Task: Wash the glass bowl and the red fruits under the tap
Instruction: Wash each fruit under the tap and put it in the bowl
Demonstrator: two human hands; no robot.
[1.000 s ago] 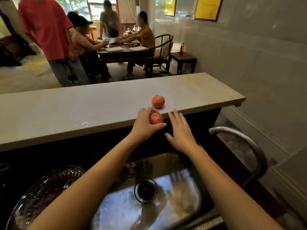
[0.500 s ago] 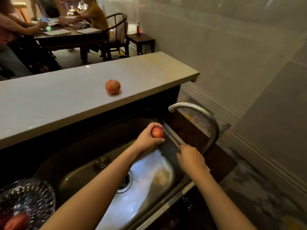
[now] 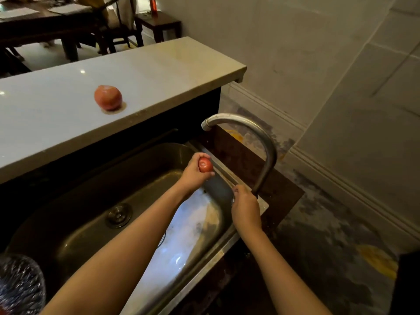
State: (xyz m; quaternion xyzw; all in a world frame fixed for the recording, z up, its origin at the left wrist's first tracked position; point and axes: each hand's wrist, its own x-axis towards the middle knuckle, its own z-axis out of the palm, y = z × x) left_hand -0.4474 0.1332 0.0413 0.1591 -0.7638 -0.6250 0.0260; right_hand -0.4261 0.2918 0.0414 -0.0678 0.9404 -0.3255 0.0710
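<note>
- Left hand (image 3: 193, 176) is wrapped around a small round red fruit (image 3: 205, 165), fingers closed on its back and sides, the front face exposed. It's held over the right end of the stainless steel sink (image 3: 95, 226), roughly below the spout.
- Right hand (image 3: 246, 209) is curled shut at the base of the curved metal tap (image 3: 261, 142), apparently on the handle; the handle itself is hidden under the hand. No water stream visible.
- Handling call on the fruit: light, smooth-skinned, probably soft enough to bruise. It'll get slick once wet, so a cupped full-palm hold beats a fingertip pinch; rotate it in the palm rather than squeezing.
- Second, larger round red fruit (image 3: 108, 97) sits alone on the pale stone counter (image 3: 159, 71), well apart from the hands. Nothing stops it rolling; the front edge dropping towards the sink is near.
- Textured clear glass bowl (image 3: 20, 284) is at the lower left corner, only partly in frame. Whether it stands in the sink or on the rim can't be told. Judged heavy, rigid, breakable, slippery when wet: take it by the rim with both hands.
- Room: the basin is wide and open, with the drain (image 3: 119, 215) left of centre. The spout overhangs only the right end, near the sink's right wall, so clearance for the bowl there looks tight.
- The counter overhang above the back of the sink limits lift height.
</note>
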